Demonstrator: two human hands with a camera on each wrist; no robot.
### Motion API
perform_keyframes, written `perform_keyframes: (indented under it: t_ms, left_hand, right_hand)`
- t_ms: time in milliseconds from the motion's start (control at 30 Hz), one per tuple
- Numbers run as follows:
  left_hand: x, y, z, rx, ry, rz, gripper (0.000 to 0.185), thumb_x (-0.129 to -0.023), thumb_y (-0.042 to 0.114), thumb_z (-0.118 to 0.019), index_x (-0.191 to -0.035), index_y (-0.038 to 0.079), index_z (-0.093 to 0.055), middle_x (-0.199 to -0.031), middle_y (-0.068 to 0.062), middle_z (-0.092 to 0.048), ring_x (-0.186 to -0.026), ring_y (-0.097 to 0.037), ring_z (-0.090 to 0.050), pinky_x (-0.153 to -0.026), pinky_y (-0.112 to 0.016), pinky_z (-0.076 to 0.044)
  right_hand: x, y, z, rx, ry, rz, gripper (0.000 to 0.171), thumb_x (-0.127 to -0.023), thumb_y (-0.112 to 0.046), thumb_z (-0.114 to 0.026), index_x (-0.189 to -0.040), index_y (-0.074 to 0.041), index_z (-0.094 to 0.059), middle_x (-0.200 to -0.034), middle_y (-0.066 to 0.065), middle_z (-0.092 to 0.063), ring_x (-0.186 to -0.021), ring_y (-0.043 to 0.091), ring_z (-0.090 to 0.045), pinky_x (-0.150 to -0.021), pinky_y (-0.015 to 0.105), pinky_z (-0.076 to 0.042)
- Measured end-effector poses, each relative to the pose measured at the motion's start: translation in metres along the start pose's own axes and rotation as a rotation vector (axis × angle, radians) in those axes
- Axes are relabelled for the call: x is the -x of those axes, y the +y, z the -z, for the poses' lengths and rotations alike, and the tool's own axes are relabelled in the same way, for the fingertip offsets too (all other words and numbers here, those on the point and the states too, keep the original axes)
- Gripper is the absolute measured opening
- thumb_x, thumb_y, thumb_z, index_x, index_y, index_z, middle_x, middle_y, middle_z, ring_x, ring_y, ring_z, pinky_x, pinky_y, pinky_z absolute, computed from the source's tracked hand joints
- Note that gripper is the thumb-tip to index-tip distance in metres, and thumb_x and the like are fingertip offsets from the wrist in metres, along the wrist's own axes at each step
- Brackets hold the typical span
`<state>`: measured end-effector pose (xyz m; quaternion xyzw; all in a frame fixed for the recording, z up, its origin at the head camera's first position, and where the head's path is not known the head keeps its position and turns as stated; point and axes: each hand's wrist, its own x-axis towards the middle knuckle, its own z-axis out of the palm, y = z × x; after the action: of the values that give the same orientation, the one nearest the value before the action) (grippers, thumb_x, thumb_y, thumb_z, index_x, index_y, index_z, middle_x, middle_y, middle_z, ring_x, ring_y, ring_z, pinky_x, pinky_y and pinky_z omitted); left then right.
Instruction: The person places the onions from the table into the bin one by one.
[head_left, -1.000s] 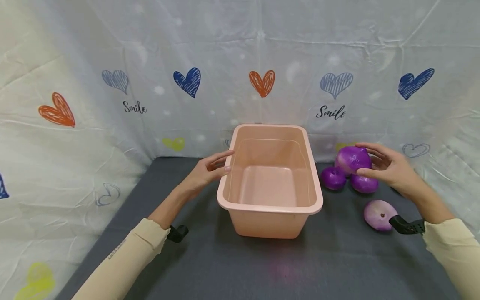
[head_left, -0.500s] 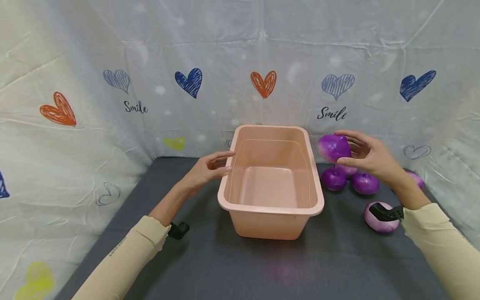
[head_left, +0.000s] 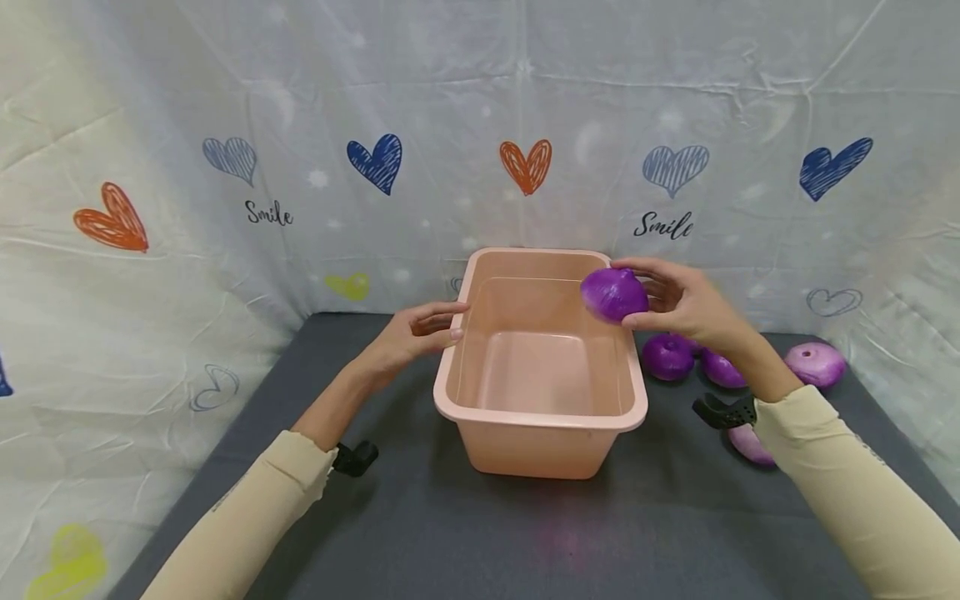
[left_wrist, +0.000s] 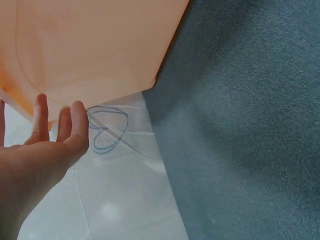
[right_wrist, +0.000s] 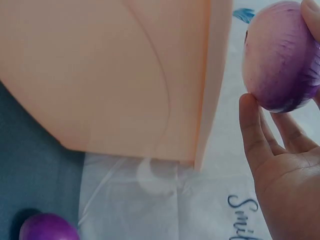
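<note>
A peach plastic bin [head_left: 540, 417] stands in the middle of the dark grey mat, its inside bare. My right hand [head_left: 678, 304] grips a purple onion [head_left: 613, 294] over the bin's far right rim; the right wrist view shows the onion [right_wrist: 280, 57] held by fingertips beside the bin wall [right_wrist: 125, 75]. My left hand [head_left: 420, 333] rests with straight fingers against the bin's left rim, and in the left wrist view its fingers [left_wrist: 60, 125] touch the bin [left_wrist: 100, 45].
Several more purple onions lie on the mat right of the bin: two dark ones [head_left: 666, 357] close together, a pale one [head_left: 816, 364] further right and another [head_left: 746, 442] partly behind my right sleeve. A heart-printed white cloth [head_left: 525, 125] walls the back and sides.
My right hand has lifted the purple onion from the pile and carried it left, from beside the bin to over its far right rim. The left hand has stayed on the bin.
</note>
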<state>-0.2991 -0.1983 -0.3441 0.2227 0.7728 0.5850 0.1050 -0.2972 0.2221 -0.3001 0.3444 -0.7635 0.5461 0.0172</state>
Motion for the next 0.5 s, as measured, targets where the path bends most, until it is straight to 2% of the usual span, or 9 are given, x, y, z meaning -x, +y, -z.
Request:
perform_keyframes:
  t_ms: [200, 333, 500]
  left_hand:
    - [0.002, 0.003, -0.001, -0.016, -0.019, -0.004, 0.054, -0.102, 0.023, -0.065, -0.153, 0.016, -0.048, -0.148, -0.011, -0.050, -0.132, -0.028, -0.050, -0.105, -0.052, -0.044]
    - [0.004, 0.004, -0.001, -0.044, -0.019, 0.003, 0.054, -0.103, 0.024, -0.065, -0.154, 0.017, -0.047, -0.147, -0.011, -0.051, -0.132, -0.028, -0.050, -0.106, -0.052, -0.043]
    - [0.005, 0.003, 0.000, -0.062, -0.015, 0.008, 0.054, -0.103, 0.026, -0.064, -0.154, 0.018, -0.047, -0.146, -0.011, -0.052, -0.132, -0.029, -0.050, -0.105, -0.052, -0.044]
  right_hand:
    - [-0.011, 0.001, -0.008, -0.035, -0.079, 0.061, 0.073, -0.083, 0.009, -0.080, -0.149, -0.008, -0.053, -0.152, 0.010, -0.047, -0.130, 0.029, -0.053, -0.097, 0.037, -0.051]
    - [-0.014, 0.000, -0.013, -0.012, -0.096, 0.058, 0.073, -0.083, 0.004, -0.083, -0.148, -0.007, -0.053, -0.150, 0.010, -0.049, -0.131, 0.030, -0.052, -0.097, 0.038, -0.051]
    - [-0.015, 0.001, -0.015, -0.046, -0.106, 0.059, 0.071, -0.084, 0.006, -0.080, -0.149, -0.003, -0.050, -0.148, 0.014, -0.050, -0.131, 0.033, -0.053, -0.098, 0.040, -0.051]
